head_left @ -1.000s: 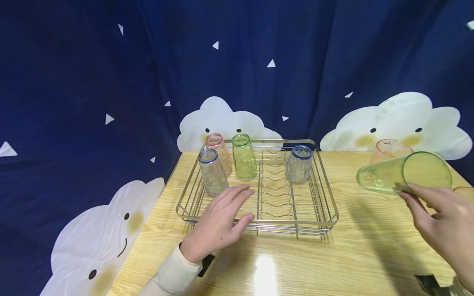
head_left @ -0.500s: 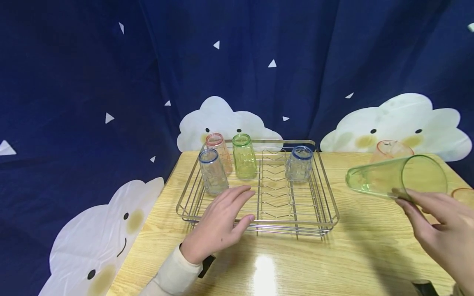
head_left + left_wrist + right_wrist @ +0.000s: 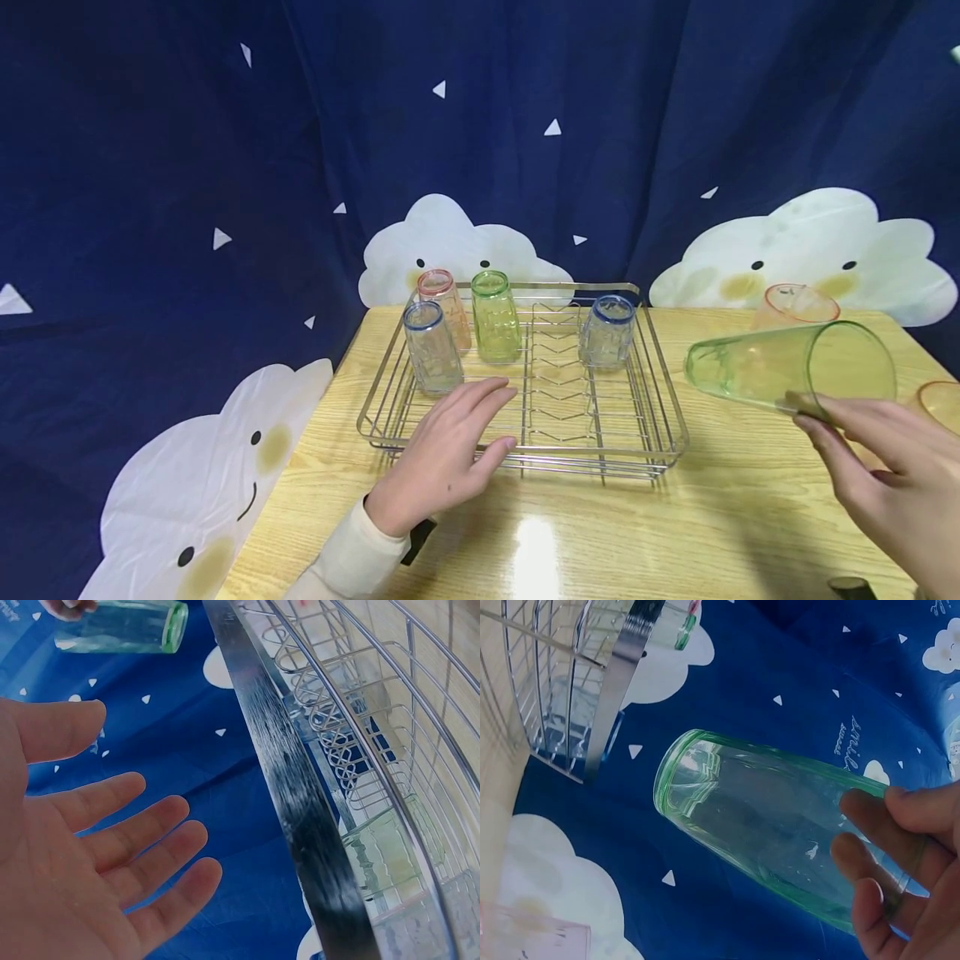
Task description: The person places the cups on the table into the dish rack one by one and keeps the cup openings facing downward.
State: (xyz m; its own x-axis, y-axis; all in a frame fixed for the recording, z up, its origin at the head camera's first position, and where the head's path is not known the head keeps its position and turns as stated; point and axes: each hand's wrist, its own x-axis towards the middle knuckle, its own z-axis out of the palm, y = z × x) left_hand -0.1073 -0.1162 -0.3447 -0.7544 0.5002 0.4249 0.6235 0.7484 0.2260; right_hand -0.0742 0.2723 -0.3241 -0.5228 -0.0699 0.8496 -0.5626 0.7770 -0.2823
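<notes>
My right hand point(image 3: 892, 467) pinches a clear green drinking glass point(image 3: 750, 362) near its mouth. The glass lies sideways in the air, its base pointing left towards a wire dish rack point(image 3: 585, 451); in the right wrist view, several fingertips show against the wall of the green glass point(image 3: 757, 817). Over the rack's front left part, my left hand point(image 3: 442, 458) holds nothing, fingers spread and relaxed. Upside down in the rack stand a blue-rimmed glass point(image 3: 435, 354), a pink one point(image 3: 452, 310) and a green one point(image 3: 497, 329) at left, plus another blue-rimmed glass point(image 3: 606, 337) at right.
A pink glass point(image 3: 795, 307) stands on the wooden table point(image 3: 622, 542) behind the held glass. An orange-rimmed glass point(image 3: 943, 402) is partly hidden by the right hand at the right edge. A dark blue curtain point(image 3: 480, 125) hangs behind the table.
My right hand has carried the green glass a little to the left and slightly down, closer to the rack. The left hand and the glasses in the rack have stayed put.
</notes>
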